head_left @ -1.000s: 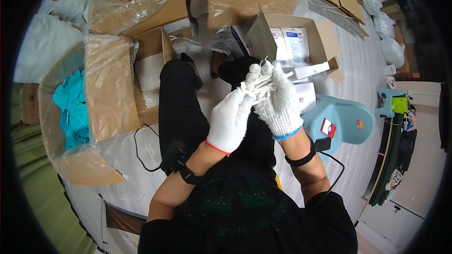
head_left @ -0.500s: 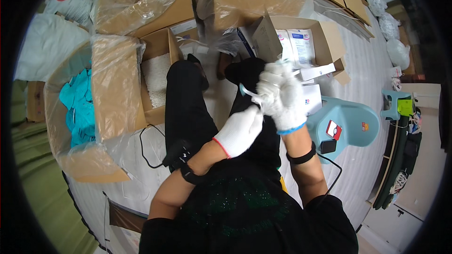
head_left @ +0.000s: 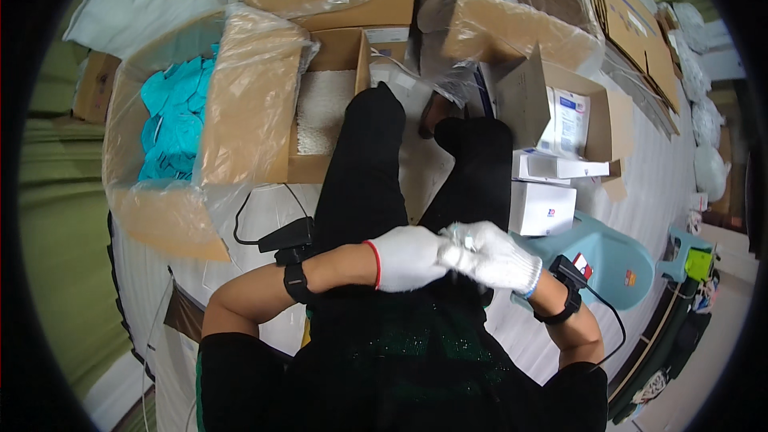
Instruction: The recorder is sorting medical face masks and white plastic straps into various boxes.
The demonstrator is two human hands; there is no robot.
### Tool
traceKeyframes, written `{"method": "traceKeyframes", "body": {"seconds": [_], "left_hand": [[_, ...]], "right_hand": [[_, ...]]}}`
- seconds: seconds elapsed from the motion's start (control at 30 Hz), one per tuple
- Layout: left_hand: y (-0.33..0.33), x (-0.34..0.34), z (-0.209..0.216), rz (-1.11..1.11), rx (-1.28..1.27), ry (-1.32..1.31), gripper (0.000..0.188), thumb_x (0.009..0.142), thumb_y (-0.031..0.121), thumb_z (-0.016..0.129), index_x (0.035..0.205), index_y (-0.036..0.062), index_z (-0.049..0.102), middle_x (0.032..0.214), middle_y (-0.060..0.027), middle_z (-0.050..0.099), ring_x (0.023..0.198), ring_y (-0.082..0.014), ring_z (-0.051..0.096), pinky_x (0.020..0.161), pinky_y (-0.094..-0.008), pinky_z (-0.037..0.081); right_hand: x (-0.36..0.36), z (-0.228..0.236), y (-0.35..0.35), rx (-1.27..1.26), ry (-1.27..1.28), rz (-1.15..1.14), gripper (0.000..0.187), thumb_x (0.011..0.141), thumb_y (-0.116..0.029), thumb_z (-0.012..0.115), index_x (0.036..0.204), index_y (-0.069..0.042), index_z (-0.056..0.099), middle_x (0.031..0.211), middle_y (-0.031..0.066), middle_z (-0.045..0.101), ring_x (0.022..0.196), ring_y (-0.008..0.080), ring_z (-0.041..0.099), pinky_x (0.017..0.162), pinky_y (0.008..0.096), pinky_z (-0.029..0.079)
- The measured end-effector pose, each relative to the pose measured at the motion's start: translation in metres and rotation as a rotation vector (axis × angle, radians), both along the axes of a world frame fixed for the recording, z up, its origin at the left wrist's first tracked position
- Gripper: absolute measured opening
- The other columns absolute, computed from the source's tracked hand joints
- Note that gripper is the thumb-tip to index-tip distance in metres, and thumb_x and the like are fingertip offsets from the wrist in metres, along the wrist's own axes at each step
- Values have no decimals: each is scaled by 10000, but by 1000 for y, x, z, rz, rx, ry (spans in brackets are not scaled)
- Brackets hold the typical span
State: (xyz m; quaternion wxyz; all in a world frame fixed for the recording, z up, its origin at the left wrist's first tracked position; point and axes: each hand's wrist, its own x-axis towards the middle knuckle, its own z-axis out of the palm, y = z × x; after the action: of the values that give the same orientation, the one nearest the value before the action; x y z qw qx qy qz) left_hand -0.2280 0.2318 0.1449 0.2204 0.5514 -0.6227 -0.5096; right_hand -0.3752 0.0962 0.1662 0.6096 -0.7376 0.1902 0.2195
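Work looked unfinished: the blurred pale item (head_left: 458, 234) sat above our dark-trousered thighs (head_left: 472, 184), not yet put down. Our gloved right hand (head_left: 494, 258) closed around it; our gloved left hand (head_left: 410, 258) met the right, though whether it gripped too, we could not tell.

1 fisheye camera on the head is looking steeply down past the black shirt (head_left: 400, 376) at the left hand (head_left: 410, 258) and right hand (head_left: 498, 260), close below. It is facing out past the knees (head_left: 374, 112) toward the cartons (head_left: 250, 104).
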Motion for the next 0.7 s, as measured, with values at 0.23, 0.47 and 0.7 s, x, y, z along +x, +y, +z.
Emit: {"method": "traceKeyframes", "body": {"seconds": [0.23,0.47,0.7], "left_hand": [[30,23,25,-192,-97,270,136,959,186,501,952,50,515,770,-163,579,720,-361,607,654,-413,485],[43,39,84,-456,259,360,191,986,214,506,930,33,532,788,-155,588,746,-314,627,633,-394,475],[98,164,19,896,338,387,258,954,208,543,1112,8,584,953,-87,619,858,-184,603,718,-324,484]], "right_hand": [[-12,32,16,253,40,69,362,934,-275,649,650,-73,552,555,19,445,524,83,417,509,280,390],[-18,78,8,76,-353,319,215,824,-204,756,709,-45,668,590,82,614,525,223,623,521,293,483],[-79,28,-35,40,235,-869,267,990,-298,540,789,-133,482,602,-50,419,473,51,393,416,198,313]]}}
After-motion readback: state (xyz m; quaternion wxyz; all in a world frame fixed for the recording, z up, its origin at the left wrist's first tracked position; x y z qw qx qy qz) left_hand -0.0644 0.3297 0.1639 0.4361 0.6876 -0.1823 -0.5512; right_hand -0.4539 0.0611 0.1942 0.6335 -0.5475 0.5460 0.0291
